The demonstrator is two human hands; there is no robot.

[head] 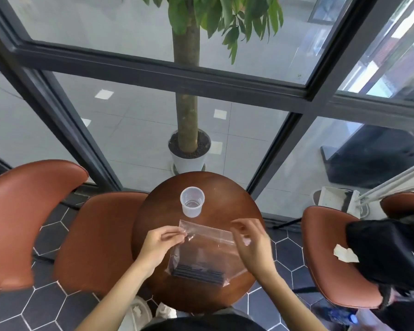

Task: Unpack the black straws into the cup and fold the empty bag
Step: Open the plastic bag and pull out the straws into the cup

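Head view: The clear bag [202,253] lay on the round wooden table [230,194], its opening edge toward the cup [192,204] and its bottom edge toward me. The black straws [197,275] lay bundled inside the bag along that bottom edge. My left hand [159,242] pinched the bag's top left corner between thumb and fingertips. My right hand [250,242] was at the top right corner with fingers curled; motion blur prevented me from telling whether it gripped the plastic. The cup stood upright on the table, just beyond the bag and apart from it, with nothing inside. Brown chairs [98,237] stood on both sides of the table. A potted plant [189,149] stood beyond the table, by the window.
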